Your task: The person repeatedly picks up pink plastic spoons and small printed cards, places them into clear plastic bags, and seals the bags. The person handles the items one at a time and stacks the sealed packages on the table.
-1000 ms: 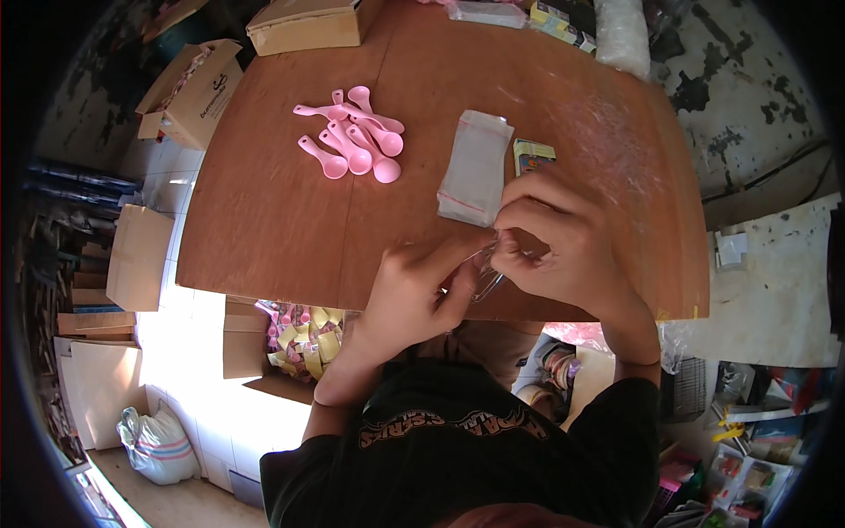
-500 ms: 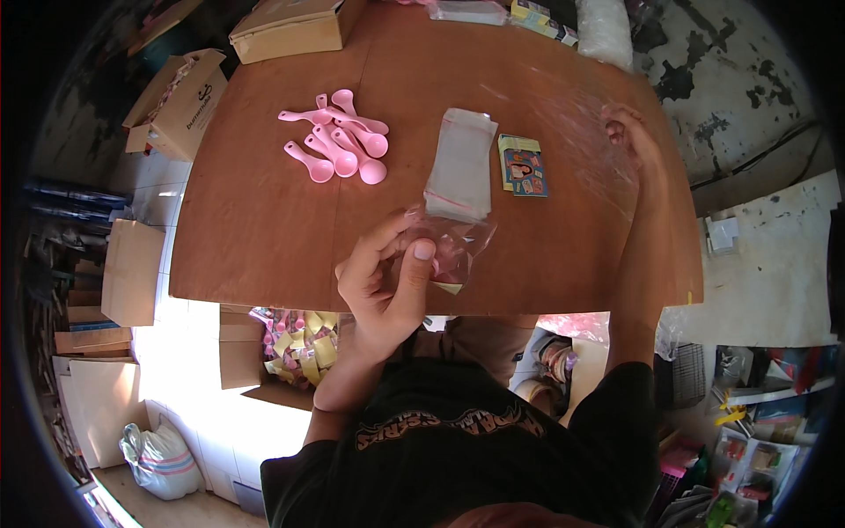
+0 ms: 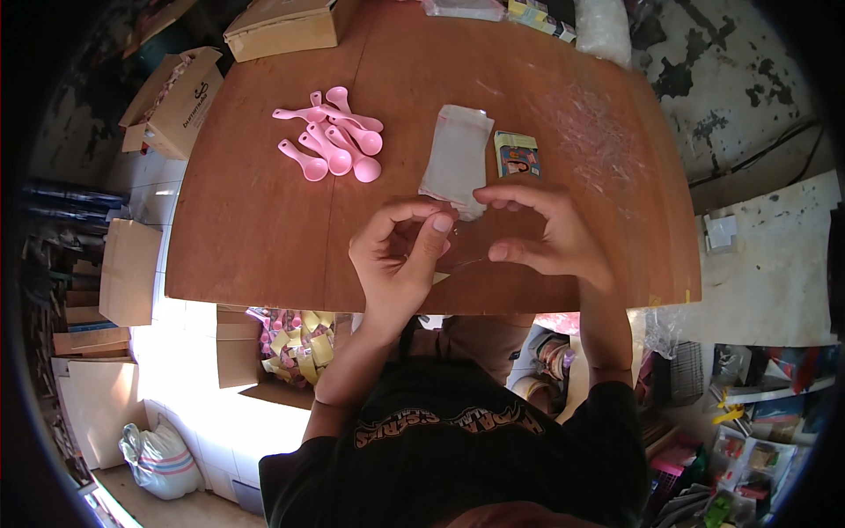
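At the table's near edge, my left hand (image 3: 403, 251) pinches a clear plastic bag (image 3: 466, 262), which barely shows now. A pale yellow corner peeks out below the fingers, and the bag's contents are mostly hidden. My right hand (image 3: 550, 231) is just to its right, thumb and fingers apart, with nothing visible between them. Beyond the hands lies a stack of clear flat bags (image 3: 458, 150). Small printed cards (image 3: 517, 154) in blue and yellow are piled beside that stack. Several pink spoons (image 3: 339, 145) form a loose heap to the left.
Thin clear plastic scraps (image 3: 594, 141) litter the right of the brown table (image 3: 264, 238). A cardboard box (image 3: 286, 31) sits at its far left corner. Below the near edge, an open box (image 3: 295, 348) holds packed pink and yellow pieces. A white sack (image 3: 161, 460) rests on the floor.
My right hand has come from the plastic scraps at the far right to beside my left hand. The left hand still pinches the bag, close to where it was.
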The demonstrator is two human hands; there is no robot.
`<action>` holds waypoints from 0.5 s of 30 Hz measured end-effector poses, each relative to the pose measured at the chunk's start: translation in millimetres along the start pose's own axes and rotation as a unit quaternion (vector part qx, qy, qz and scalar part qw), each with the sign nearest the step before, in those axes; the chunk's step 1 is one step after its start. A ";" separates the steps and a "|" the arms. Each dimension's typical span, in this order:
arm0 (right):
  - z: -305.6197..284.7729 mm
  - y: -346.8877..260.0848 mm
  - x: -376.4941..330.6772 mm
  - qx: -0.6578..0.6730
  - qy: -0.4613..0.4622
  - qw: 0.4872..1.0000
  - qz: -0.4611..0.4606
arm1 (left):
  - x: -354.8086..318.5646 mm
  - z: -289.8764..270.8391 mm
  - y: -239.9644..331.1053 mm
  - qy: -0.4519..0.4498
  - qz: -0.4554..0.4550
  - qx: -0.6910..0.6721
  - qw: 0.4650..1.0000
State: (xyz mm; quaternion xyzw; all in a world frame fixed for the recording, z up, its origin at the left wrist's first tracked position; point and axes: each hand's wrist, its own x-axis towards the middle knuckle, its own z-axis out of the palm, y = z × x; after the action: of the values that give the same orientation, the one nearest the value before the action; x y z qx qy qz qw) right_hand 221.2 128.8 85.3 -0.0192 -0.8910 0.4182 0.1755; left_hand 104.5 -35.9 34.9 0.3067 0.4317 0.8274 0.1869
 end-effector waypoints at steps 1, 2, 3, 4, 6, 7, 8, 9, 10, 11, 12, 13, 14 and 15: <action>14.7 -7.5 1.1 -0.021 0.028 0.999 -0.027 | 1.7 1.0 -0.3 -0.001 -0.001 -0.001 1.000; 27.4 -13.7 2.2 -0.042 0.056 0.996 -0.055 | 3.5 1.6 0.5 -0.002 0.017 0.007 1.000; 39.8 -15.8 1.7 -0.013 0.102 0.994 -0.040 | 5.3 1.6 2.4 -0.001 0.037 0.016 0.999; 43.8 -20.4 2.2 -0.012 0.102 0.994 -0.042 | 7.0 1.2 4.5 0.000 0.038 0.017 0.999; 48.8 -28.7 5.1 -0.059 0.130 0.989 -0.046 | 9.8 -0.6 9.0 0.002 0.036 0.018 0.999; 53.3 -28.8 6.7 -0.047 0.148 0.987 -0.038 | 10.6 -2.2 11.4 0.004 0.038 0.020 0.999; 55.1 -31.8 9.1 -0.046 0.147 0.987 -0.040 | 11.5 -4.0 13.6 0.007 0.039 0.011 0.999; 55.5 -36.1 11.0 -0.064 0.164 0.983 -0.055 | 11.6 -5.3 15.1 0.009 0.040 0.002 0.999; 56.2 -38.7 12.4 -0.083 0.181 0.977 -0.070 | 11.8 -6.2 16.2 0.010 0.041 0.002 0.999; 57.6 -38.8 13.3 -0.083 0.181 0.977 -0.071 | 11.9 -7.0 17.0 0.019 0.033 -0.002 0.999; 58.8 -38.5 13.2 -0.096 0.162 0.980 -0.063 | 11.6 -7.6 17.3 0.027 0.025 -0.008 0.999; 59.9 -37.7 12.8 -0.110 0.144 0.982 -0.055 | 11.0 -9.6 15.2 0.028 0.025 -0.008 0.999; 62.2 -33.4 10.6 -0.110 0.143 0.982 -0.055 | 10.2 -13.1 10.9 0.017 0.030 -0.012 0.999; 65.1 -29.0 9.1 -0.084 0.153 0.984 -0.046 | 10.5 -16.7 8.3 0.006 0.036 -0.016 0.999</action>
State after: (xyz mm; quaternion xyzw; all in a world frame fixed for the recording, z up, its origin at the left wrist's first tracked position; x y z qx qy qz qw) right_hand 194.6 63.5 71.5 -0.0564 -0.8857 0.3250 0.3267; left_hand 85.2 -44.6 38.1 0.3139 0.4082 0.8422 0.1597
